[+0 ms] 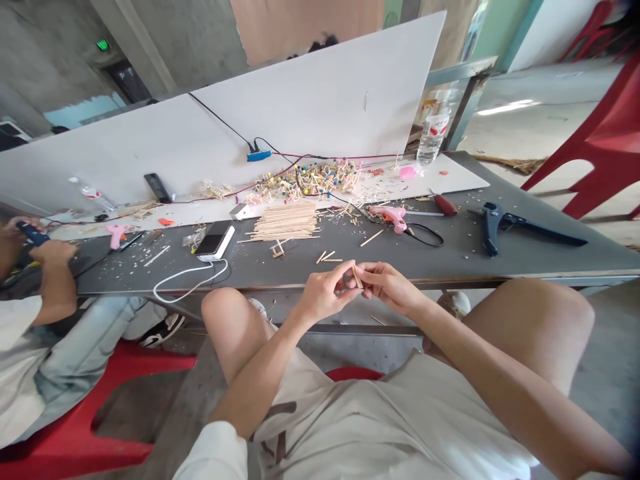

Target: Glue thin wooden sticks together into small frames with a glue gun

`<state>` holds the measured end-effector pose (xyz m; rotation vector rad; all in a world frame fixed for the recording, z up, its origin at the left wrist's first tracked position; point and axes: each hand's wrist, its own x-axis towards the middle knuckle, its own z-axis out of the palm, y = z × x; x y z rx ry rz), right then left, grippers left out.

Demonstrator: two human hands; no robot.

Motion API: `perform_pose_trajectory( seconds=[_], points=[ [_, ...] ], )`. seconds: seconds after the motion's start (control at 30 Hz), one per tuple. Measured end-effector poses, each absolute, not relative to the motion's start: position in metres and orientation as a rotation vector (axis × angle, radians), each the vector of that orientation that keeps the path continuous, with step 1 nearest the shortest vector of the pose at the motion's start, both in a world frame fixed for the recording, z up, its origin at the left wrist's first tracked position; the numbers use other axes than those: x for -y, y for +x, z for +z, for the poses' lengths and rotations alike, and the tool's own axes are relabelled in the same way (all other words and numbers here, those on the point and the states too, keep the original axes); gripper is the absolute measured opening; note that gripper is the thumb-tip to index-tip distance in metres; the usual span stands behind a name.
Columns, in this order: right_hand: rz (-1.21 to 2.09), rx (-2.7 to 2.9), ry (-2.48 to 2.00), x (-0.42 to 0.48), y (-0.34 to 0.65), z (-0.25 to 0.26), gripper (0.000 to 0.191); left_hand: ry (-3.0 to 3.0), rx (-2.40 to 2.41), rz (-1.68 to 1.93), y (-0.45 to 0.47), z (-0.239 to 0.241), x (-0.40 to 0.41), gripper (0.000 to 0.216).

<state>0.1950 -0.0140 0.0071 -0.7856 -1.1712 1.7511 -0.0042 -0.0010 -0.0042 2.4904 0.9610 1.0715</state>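
Just past the table's front edge, my left hand [327, 291] and my right hand [387, 288] meet over my lap. Both are closed on short wooden sticks [357, 277] pinched between the fingertips; how many cannot be made out. Several loose short sticks [327, 257] lie on the table beyond my left hand, with one longer stick [371, 238] farther right. A small joined stick frame [278, 248] stands in front of a pile of long wooden sticks [285, 222]. The pink glue gun [393, 218] rests beyond my right hand.
Blue cutters [500, 227] and a red-handled screwdriver [444, 205] lie at right. Behind is a heap of sticks with coloured ends [310, 180]. A white power bank with a phone-like dark top [216, 240] trails a cable. A water bottle [433, 133] stands at the back. A co-worker's hands [53, 253] work at left.
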Motion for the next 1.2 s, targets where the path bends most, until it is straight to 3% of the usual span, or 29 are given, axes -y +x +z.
perform_pose_trajectory(
  seconds=[0.33, 0.5, 0.77, 1.2],
  points=[
    [1.665, 1.222, -0.908, 0.011, 0.200, 0.007, 0.043, 2.534, -0.926, 1.111, -0.005, -0.007, 0.002, 0.054],
    [1.178, 1.226, -1.203, -0.008, 0.232, 0.010, 0.048, 2.554, -0.923, 1.150, -0.005, -0.008, 0.002, 0.052],
    [0.560, 1.236, -1.657, -0.046, 0.288, 0.005, 0.029, 2.560, -0.906, 1.182, -0.005, -0.008, 0.001, 0.053],
    [0.388, 1.222, -1.911, -0.088, 0.293, -0.006, 0.035, 2.574, -0.864, 1.166, -0.006, -0.008, 0.001, 0.055]
  ],
)
